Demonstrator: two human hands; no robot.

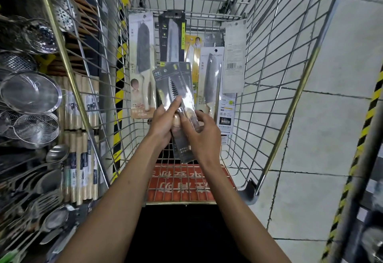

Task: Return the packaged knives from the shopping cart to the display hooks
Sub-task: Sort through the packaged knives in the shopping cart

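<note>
Both my hands hold dark packaged knives (pixel 176 88) above the wire shopping cart (pixel 275 72), at least two packs stacked together. My left hand (pixel 163 121) grips their lower part from the left, its index finger lying along the clear plastic. My right hand (pixel 199 134) grips the lower end from the right. Several more packaged knives lie in the cart: a white-card knife (pixel 143 65) on the left, a black pack (pixel 172 36) behind, a yellow pack (pixel 193 51), another white-card knife (pixel 210 80), and a pack turned back-side up (pixel 234 55).
On the left hang metal strainers (pixel 31 94), skimmers and ladles (pixel 53 159), with boxed goods (pixel 83 159) below. The cart's red child-seat flap (pixel 186 182) is near me. Tiled floor (pixel 323 138) lies to the right, with a yellow-black striped edge (pixel 362 134).
</note>
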